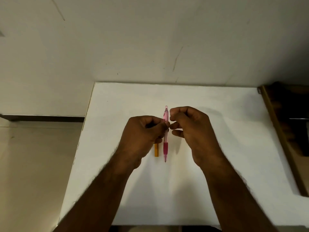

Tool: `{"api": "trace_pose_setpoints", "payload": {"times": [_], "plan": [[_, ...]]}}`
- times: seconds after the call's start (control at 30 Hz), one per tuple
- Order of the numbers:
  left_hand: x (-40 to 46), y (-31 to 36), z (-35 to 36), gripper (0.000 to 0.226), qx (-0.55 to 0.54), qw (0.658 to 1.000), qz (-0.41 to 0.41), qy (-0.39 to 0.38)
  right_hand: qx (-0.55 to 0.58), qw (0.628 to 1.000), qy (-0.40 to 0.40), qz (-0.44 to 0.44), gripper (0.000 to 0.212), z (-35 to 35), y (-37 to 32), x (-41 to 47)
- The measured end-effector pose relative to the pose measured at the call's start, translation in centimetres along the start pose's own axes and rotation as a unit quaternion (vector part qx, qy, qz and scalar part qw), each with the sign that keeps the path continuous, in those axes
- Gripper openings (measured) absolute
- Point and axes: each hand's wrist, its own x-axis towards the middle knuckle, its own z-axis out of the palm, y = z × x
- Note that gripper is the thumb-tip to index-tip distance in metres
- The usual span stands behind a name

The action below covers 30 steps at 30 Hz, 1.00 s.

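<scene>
A pink translucent pen (pixel 165 148) with a darker pink grip points its tip toward me over the white table (pixel 217 131). My left hand (pixel 143 136) pinches the pen's barrel near the middle. My right hand (pixel 192 129) hovers just right of the pen with its fingers curled. Its fingertips are close to the barrel, and nothing shows between them. A short orange stick (pixel 156 150) lies on the table beside the pen, and my left hand partly hides it.
The table stands against a pale wall (pixel 150 39). Its left edge drops to a tiled floor (pixel 33 164). A brown wooden frame (pixel 280 134) runs along the table's right side.
</scene>
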Motion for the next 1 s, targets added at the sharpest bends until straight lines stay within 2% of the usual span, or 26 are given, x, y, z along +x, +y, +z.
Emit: {"api": "trace_pose_setpoints", "payload": {"times": [0.13,0.37,0.53,0.6,0.67,0.73,0.87,1.0], "plan": [[0.0,-0.1,0.2,0.012,0.024,1.0,0.007,-0.015,-0.021,1.0,0.016,-0.004,0.02,0.7,0.4,0.5],[0.0,-0.4,0.2,0.011,0.021,0.999,-0.009,-0.035,-0.029,0.999,0.038,-0.026,0.017,0.7,0.9,1.2],[-0.3,-0.7,0.5,0.009,0.031,0.998,-0.014,-0.052,0.035,0.994,0.096,-0.025,0.017,-0.2,1.2,1.9],[-0.4,-0.7,0.6,0.009,0.023,0.999,-0.008,-0.042,-0.081,0.988,0.124,-0.04,0.016,-1.3,2.0,2.4],[-0.2,-0.7,0.4,0.008,0.012,1.0,-0.007,-0.028,-0.226,0.963,0.136,-0.047,0.02,-1.8,3.1,2.6],[0.0,-0.8,0.2,0.008,0.011,1.0,-0.011,-0.019,-0.316,0.938,0.135,-0.043,0.026,-1.6,3.9,2.5],[0.1,-1.0,0.5,0.007,0.017,1.0,-0.017,-0.017,-0.398,0.906,0.14,-0.035,0.022,-0.6,4.7,2.6],[-0.1,-1.0,0.5,0.008,0.016,0.999,-0.024,-0.019,-0.414,0.899,0.138,-0.038,0.024,-0.7,4.5,2.6]]}}
